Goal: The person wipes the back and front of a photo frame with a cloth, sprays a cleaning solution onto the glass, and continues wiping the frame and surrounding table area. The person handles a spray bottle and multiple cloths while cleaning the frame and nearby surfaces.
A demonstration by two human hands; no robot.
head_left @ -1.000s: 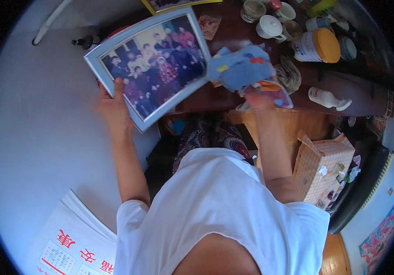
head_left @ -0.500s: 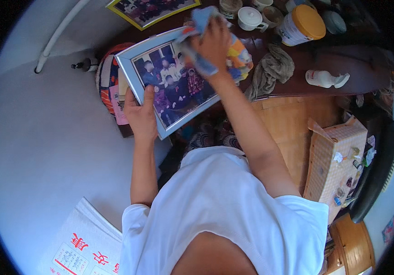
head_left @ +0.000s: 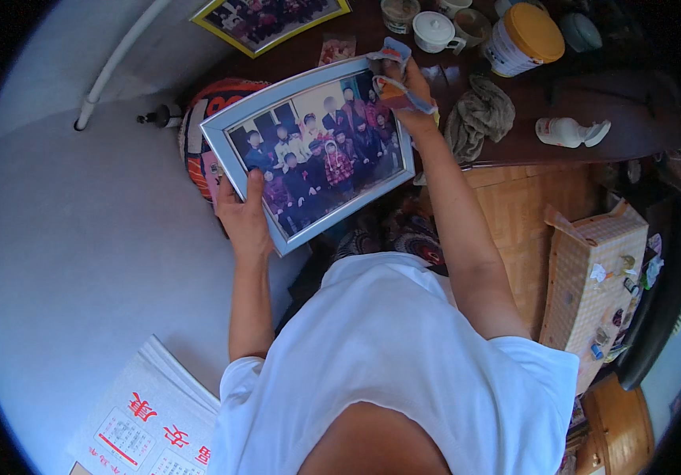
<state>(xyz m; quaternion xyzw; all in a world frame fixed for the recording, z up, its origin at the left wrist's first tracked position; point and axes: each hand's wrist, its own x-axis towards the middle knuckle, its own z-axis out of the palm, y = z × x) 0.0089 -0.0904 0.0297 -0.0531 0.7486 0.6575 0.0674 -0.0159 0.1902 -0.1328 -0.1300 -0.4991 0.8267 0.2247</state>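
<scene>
A light-blue picture frame (head_left: 318,152) holding a group photo is tilted in front of me. My left hand (head_left: 245,220) grips its lower left side, thumb on the front border and fingers behind. At the frame's upper right corner, my right hand (head_left: 416,109) is closed on a multicoloured cloth (head_left: 394,77). The cloth is bunched over that corner, and part of it is hidden by the fingers. Whether the right fingers also clasp the frame's edge I cannot tell.
On the dark table (head_left: 538,99) lie a grey rag (head_left: 479,119) and a white spray bottle (head_left: 568,132). Behind are a white lidded cup (head_left: 434,32), a yellow-lidded tub (head_left: 522,39) and a yellow-framed photo (head_left: 269,20). A wall calendar (head_left: 150,412) hangs at the left.
My right hand has moved with the cloth from the photo's upper middle to the frame's right corner, uncovering the picture. The left hand keeps its hold on the frame.
</scene>
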